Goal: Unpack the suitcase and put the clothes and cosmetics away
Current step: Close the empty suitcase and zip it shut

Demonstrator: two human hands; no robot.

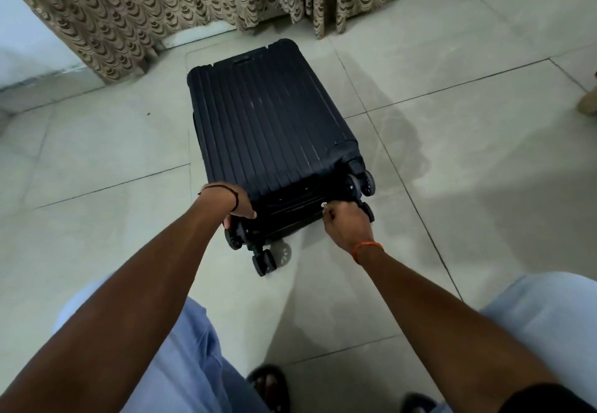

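Right hand (344, 223) pinches zip pull (323, 205) | left hand (240, 207) grips suitcase (268, 128) corner at 7 o'clock, steadying it | lid shut

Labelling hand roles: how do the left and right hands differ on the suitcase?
Left hand grips the suitcase's near-left corner by a wheel; right hand pinches the silver zip pull. Left wrist wears a black band, right wrist an orange one. Both hands are at the wheel end.

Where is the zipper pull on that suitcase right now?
Head view, centre: the zipper pull sits on the suitcase's near wheel end, pinched by the right hand.
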